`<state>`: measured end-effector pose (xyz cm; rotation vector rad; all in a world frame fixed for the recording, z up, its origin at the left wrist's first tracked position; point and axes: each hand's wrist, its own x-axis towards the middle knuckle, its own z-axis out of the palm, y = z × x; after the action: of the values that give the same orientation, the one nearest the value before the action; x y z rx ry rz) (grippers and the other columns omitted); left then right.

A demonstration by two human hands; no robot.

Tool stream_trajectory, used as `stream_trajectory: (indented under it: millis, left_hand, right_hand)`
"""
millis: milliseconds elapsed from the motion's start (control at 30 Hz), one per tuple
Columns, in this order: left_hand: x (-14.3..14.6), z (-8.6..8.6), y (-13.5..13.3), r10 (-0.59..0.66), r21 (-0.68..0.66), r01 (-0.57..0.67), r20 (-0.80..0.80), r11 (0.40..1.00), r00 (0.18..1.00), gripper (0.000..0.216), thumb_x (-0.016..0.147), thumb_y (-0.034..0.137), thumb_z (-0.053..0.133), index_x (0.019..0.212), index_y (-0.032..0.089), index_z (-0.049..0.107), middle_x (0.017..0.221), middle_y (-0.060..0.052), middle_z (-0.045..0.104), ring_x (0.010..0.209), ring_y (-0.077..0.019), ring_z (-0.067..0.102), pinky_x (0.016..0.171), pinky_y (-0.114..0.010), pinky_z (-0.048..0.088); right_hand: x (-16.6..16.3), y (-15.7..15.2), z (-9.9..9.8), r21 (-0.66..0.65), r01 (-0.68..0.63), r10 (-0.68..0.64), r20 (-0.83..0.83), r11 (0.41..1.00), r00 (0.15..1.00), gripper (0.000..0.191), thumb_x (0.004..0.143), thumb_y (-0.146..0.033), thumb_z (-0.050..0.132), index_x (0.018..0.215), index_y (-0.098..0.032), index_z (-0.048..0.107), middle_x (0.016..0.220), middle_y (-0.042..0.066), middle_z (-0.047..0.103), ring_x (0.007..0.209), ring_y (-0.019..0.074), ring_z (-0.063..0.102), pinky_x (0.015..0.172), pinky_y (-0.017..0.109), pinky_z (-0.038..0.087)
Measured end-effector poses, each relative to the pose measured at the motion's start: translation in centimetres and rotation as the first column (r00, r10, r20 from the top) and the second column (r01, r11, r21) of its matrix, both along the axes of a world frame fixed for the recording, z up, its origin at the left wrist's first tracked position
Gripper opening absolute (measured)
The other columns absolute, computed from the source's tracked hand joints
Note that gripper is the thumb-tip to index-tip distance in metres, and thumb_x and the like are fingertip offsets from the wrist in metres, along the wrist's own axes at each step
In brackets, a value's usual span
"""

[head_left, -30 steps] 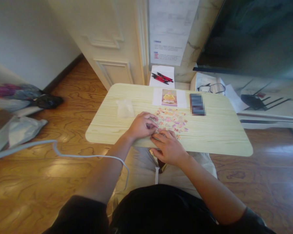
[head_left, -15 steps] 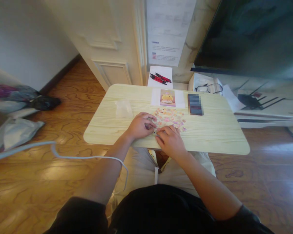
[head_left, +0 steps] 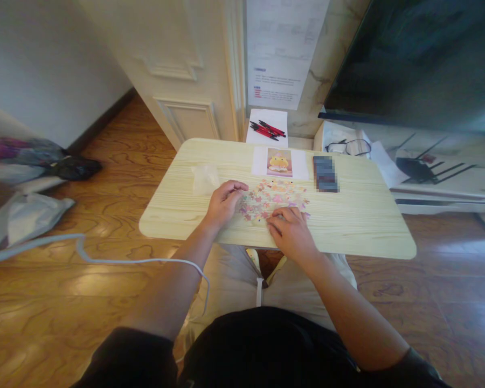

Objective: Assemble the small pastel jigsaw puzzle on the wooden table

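Note:
Many small, colourful pieces that look like jigsaw puzzle pieces (head_left: 258,203) lie spread on the pale wood-grain table (head_left: 364,221). My left hand (head_left: 226,202) is at the left edge of the spread, its fingers stretched and apart from the thumb, with nothing visible in it. At the near right side, my right hand (head_left: 291,231) rests with fingers spread and slightly bent, the tips on or just over the pieces. What lies under those fingertips is hidden. Just beyond the pieces is a white sheet with a printed picture of a yellow figure (head_left: 279,163).
A clear plastic bag (head_left: 205,179) lies at the table's left, and a blurred-out phone-like dark object (head_left: 325,174) at the right. Red and black pens (head_left: 268,130) lie on paper behind the table. A white cable (head_left: 145,261) crosses over my left forearm.
My left hand has moved left and away from the pieces, uncovering more of them. My right hand has shifted slightly right, so the hands are farther apart.

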<state>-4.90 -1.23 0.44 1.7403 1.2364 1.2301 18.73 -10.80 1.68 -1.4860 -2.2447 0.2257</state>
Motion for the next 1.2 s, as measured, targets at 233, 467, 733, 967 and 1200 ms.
stream_trajectory:
  millis: [233,467,733,967,1200]
  left_hand:
    - [0.1,0.0,0.1,-0.045,-0.045,0.046,0.031,0.998,0.999,0.039,0.099,0.042,0.047,0.099,0.019,0.078,0.108,-0.006,0.079,0.109,-0.0249,0.070,0.104,-0.040,0.052]
    - [0.0,-0.2,0.0,-0.097,0.065,0.113,-0.220,0.991,0.971,0.025,0.089,0.031,0.065,0.109,0.024,0.079,0.115,-0.005,0.077,0.112,-0.0253,0.070,0.106,-0.043,0.052]
    - [0.5,-0.1,-0.2,-0.212,0.175,0.309,-0.424,0.935,0.881,0.012,0.080,0.027,0.075,0.091,0.025,0.080,0.118,-0.005,0.076,0.114,-0.0255,0.069,0.107,-0.044,0.053]
    - [0.6,-0.4,0.0,-0.214,0.173,0.327,-0.468,0.929,0.857,0.013,0.081,0.031,0.077,0.092,0.027,0.080,0.120,-0.004,0.077,0.114,-0.0258,0.068,0.107,-0.045,0.052]
    - [0.7,-0.8,0.2,-0.178,0.181,0.292,-0.471,0.939,0.864,0.014,0.083,0.032,0.076,0.095,0.026,0.080,0.120,-0.005,0.077,0.115,-0.0260,0.068,0.105,-0.044,0.054]
  right_hand:
    - [1.2,0.1,-0.6,0.025,0.014,-0.014,-0.006,1.000,1.000,0.018,0.104,-0.026,0.063,0.108,-0.030,0.080,0.126,0.007,0.071,0.123,0.0305,0.055,0.101,0.050,0.044]
    - [3.7,0.1,-0.5,0.034,0.040,-0.038,-0.066,0.999,0.997,0.021,0.102,-0.027,0.065,0.115,-0.033,0.080,0.126,0.007,0.071,0.124,0.0300,0.057,0.106,0.051,0.046]
    - [6.8,0.3,-0.9,0.079,0.134,-0.121,-0.151,0.988,0.981,0.024,0.098,-0.019,0.063,0.112,-0.029,0.081,0.122,0.008,0.072,0.123,0.0286,0.058,0.109,0.050,0.048]
    - [7.8,0.4,-1.1,0.063,0.198,-0.179,-0.233,0.978,0.956,0.029,0.097,-0.017,0.059,0.112,-0.027,0.081,0.121,0.009,0.072,0.119,0.0284,0.061,0.108,0.050,0.051]
    - [8.3,0.6,-1.6,0.066,0.244,-0.200,-0.393,0.967,0.898,0.032,0.093,-0.011,0.054,0.105,-0.026,0.080,0.113,0.008,0.074,0.113,0.0262,0.064,0.103,0.046,0.053]
